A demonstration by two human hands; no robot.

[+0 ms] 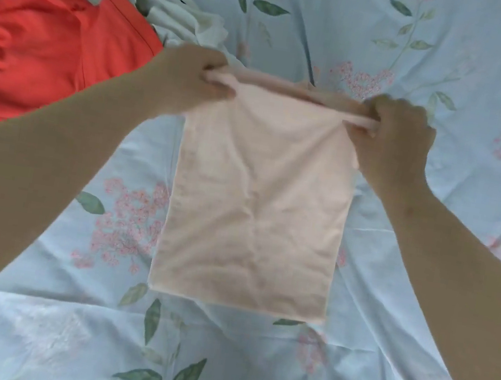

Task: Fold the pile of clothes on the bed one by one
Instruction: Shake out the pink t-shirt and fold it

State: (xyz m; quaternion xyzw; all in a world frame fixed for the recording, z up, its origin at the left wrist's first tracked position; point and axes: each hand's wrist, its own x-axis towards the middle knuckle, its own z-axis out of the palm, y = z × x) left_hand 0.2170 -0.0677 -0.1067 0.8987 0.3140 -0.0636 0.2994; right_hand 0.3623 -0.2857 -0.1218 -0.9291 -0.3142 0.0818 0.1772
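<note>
Bedsheet (348, 353), pale blue floral, fills view. Orange-red garment (35, 50) crumpled at 10 o'clock. Pale pink garment (256, 207) lies flat at centre, folded into a strip. White garment (184, 18) bunched at 11 o'clock. Left hand (191, 78) and right hand (395, 137) grip the pink garment's far corners, fingers curled round its rolled edge.

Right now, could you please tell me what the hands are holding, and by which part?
Both hands hold the pale pink garment by its far edge: the left hand grips the left corner, the right hand the right corner, fingers curled round the fabric.
</note>
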